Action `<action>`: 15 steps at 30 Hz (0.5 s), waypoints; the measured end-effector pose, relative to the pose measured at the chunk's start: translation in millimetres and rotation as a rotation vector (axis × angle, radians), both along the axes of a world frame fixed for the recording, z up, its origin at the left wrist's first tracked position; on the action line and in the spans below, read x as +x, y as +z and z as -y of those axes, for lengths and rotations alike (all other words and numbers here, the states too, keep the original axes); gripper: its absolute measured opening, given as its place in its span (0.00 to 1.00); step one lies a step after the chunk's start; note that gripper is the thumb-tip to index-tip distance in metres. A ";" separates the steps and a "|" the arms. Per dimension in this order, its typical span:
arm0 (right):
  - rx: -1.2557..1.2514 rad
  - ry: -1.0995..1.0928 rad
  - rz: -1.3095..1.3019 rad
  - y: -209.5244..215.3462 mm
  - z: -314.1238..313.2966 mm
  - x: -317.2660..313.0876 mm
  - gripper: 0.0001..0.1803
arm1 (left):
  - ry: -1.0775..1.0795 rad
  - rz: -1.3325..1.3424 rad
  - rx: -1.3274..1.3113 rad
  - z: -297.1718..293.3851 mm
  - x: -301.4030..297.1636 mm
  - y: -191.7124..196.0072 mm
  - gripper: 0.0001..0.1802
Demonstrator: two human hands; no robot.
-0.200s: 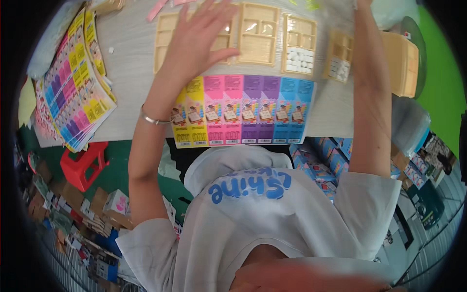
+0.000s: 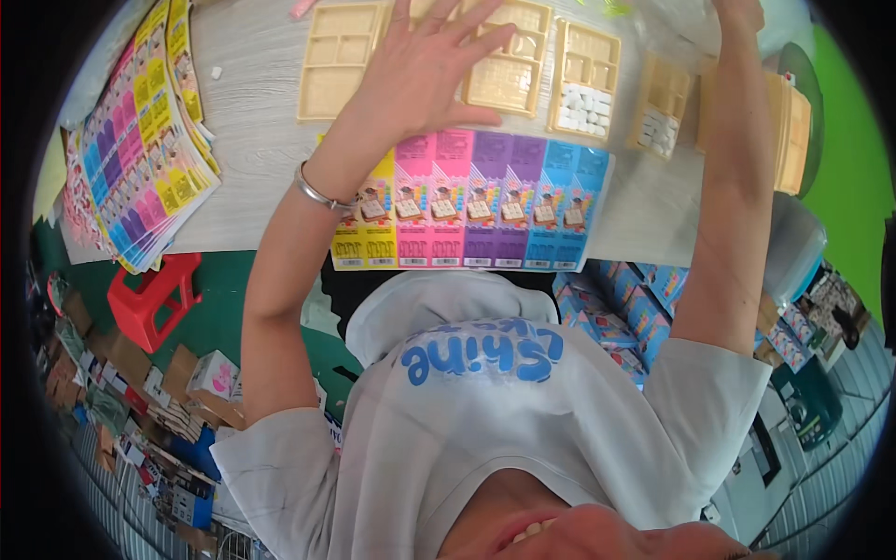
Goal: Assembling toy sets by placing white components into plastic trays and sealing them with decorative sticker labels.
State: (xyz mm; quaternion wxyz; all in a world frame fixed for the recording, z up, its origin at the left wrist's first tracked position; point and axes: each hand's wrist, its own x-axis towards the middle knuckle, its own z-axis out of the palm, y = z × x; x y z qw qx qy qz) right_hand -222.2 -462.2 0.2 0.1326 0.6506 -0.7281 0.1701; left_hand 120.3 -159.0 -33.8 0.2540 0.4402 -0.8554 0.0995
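Note:
My left hand [image 2: 422, 77] is spread palm down over the row of beige compartment trays, hiding much of what lies beneath. Beside it on the left is a tray [image 2: 327, 101] with nothing in its compartments; a similar tray [image 2: 504, 86] shows under its right fingers. Further right, one tray [image 2: 585, 70] has small white pieces [image 2: 585, 110] in its near compartment. Another tray [image 2: 658, 98], set at a slant, also holds white pieces. My right hand [image 2: 742, 13] is at the upper right edge by a clear plastic bag [image 2: 679, 21]; its fingers are mostly cut off.
A colourful printed card sheet [image 2: 485, 210] lies along the table's near edge. Stacked printed sheets [image 2: 149, 159] are at the left. Beige trays [image 2: 791, 131] stand beyond my right forearm. A red stool [image 2: 154, 303] and packed boxes [image 2: 625, 313] are below table level.
My left hand has shifted right along the trays, its fingers spreading wider. My right hand has moved slightly right at the top edge. The whole view has shifted a little.

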 end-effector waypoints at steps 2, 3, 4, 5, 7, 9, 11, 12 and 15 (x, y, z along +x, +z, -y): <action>0.053 0.047 -0.226 26.2 -4.0 -27.1 0.13 | -0.028 -0.096 -0.030 6.9 -14.6 -8.8 0.49; 0.048 0.040 -0.236 33.5 -9.5 -31.6 0.13 | -0.030 -0.163 -0.044 7.0 -17.7 -13.6 0.47; -0.070 0.098 0.200 40.2 -16.1 -36.4 0.12 | -0.033 -0.169 -0.049 3.6 -19.6 -17.7 0.47; -0.193 0.150 0.632 49.2 -26.4 -43.7 0.11 | -0.045 -0.201 -0.018 2.0 -24.8 -17.4 0.46; 0.178 0.333 1.442 69.9 -69.7 -50.3 0.12 | -0.045 -0.224 0.012 -7.3 -29.2 2.9 0.44; 0.733 0.610 2.312 54.4 -111.3 -47.6 0.14 | 0.065 0.010 0.540 -14.0 -38.0 52.4 0.43; 0.816 0.574 2.344 16.1 -165.6 24.8 0.15 | 0.029 -0.118 0.245 -12.2 -27.1 0.2 0.42; 0.731 0.415 2.274 9.8 -199.8 62.4 0.14 | -0.035 -0.246 -0.054 -10.3 -26.4 -18.3 0.42; 0.728 0.597 2.521 -10.9 -252.0 113.8 0.13 | -0.011 -0.199 -0.012 -16.7 -32.8 -14.3 0.41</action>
